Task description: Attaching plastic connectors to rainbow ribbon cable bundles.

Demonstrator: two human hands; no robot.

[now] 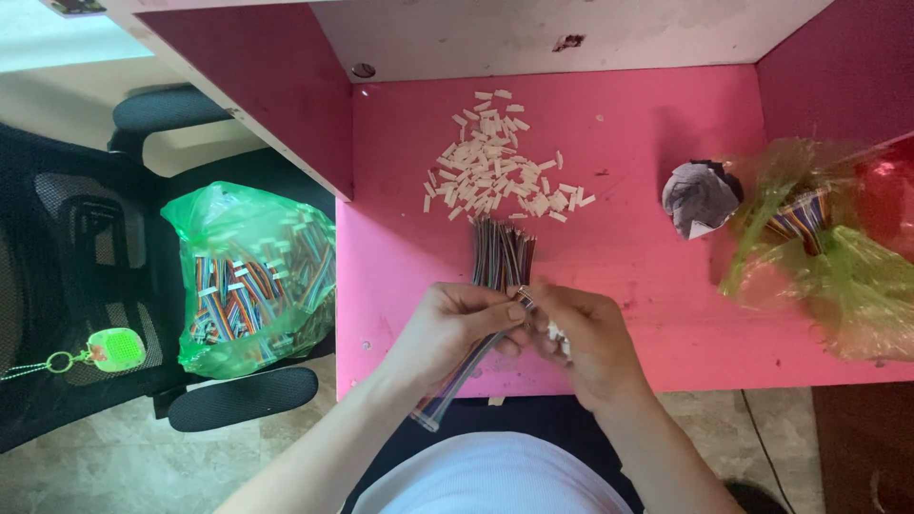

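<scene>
Nearest you, your left hand (pixel 455 328) and right hand (pixel 586 338) meet over the front edge of the pink desk (pixel 647 295). Your left hand is clamped on a ribbon cable (pixel 466 373), a flat multicoloured strip slanting down toward your lap, its near end in clear wrap. Your right hand pinches small white pieces at the cable's upper tip, its fingers touching your left thumb. Just beyond your hands lies a wire bundle (pixel 502 252), its striped strands side by side. Farther back, a loose heap of white connectors (pixel 495 171) spreads over the desk. To your right sit a crumpled paper wad (pixel 700 198) and a green bag (pixel 828 257) with striped wires inside. Left of the desk, a black chair (pixel 86 286) carries a second green sack (pixel 252 276) full of cables. The floor is beige tile.
</scene>
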